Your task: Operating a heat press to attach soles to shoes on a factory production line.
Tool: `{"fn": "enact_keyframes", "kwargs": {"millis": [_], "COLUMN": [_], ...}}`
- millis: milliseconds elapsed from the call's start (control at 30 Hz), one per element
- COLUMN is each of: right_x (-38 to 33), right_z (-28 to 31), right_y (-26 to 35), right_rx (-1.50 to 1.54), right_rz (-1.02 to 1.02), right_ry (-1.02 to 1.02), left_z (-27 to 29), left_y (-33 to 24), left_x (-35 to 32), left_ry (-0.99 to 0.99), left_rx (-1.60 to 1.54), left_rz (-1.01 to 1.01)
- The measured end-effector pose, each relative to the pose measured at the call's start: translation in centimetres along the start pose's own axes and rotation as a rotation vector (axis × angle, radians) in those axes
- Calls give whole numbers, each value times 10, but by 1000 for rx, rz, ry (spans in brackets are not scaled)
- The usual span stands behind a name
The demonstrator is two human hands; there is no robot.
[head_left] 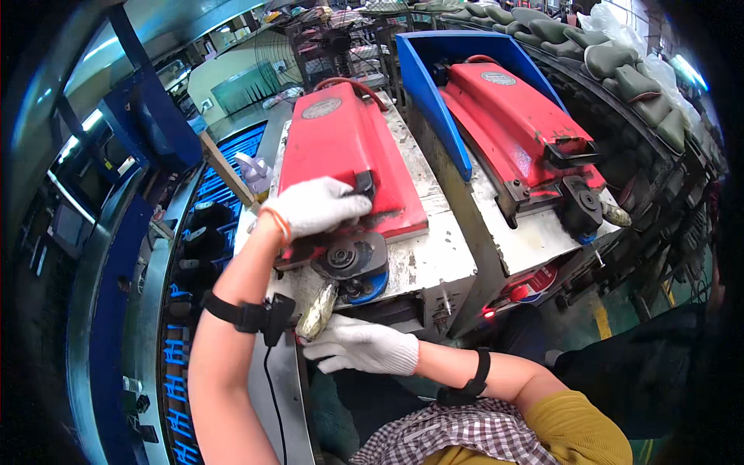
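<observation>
Handle [318,311]: looked stiff, suited near-end gripping; met curled right hand [364,346], with left hand [320,207] on red cover [338,141] and closures unclear.

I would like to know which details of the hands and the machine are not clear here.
In the head view:
Left hand: its own back hides any grip on the black handle.
Right hand: its own back hides the palm, so any hold on the wrapped handle is unclear.
Oval plate on the left red cover: lettering too small.
Black cable: far end cut off by the lower edge.
</observation>
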State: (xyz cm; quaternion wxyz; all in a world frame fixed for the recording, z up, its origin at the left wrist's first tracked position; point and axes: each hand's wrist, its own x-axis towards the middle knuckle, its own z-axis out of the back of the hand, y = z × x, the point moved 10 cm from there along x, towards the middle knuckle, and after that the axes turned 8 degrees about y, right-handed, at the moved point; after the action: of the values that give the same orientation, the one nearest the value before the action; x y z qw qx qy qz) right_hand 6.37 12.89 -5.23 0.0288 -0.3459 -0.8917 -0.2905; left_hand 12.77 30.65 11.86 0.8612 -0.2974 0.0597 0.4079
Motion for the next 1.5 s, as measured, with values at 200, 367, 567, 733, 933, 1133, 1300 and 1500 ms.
{"fn": "enact_keyframes", "kwargs": {"millis": [200,367,567,733,933,1133,1300,1500], "right_x": [24,-13,-122,-274,-441,-457,-459,-461], "right_z": [-13,-23,-29,-83,-115,-84,-82,-93], "right_y": [25,46,120,249,347,362,366,335], "right_rx": [331,308,-5,-1739,-2373,-2032,-1975,-1976], "right_rz": [143,139,246,562,307,87,62,-113], "right_ry": [103,85,-175,-884,-2023,-2147,-2185,-2281], "left_z": [4,1,6,32,-25,-87,-107,-122], "left_y": [-6,-6,8,10,-129,-268,-333,-340], "left_x": [-2,-3,-3,-16,-7,32,85,118], "left_ry": [-61,-93,-167,-657,-538,-550,-634,-708], "left_rx": [76,128,157,-307,-310,220,310,368], "left_rz": [20,-25,28,-312,-476,-788,-880,-733]}}
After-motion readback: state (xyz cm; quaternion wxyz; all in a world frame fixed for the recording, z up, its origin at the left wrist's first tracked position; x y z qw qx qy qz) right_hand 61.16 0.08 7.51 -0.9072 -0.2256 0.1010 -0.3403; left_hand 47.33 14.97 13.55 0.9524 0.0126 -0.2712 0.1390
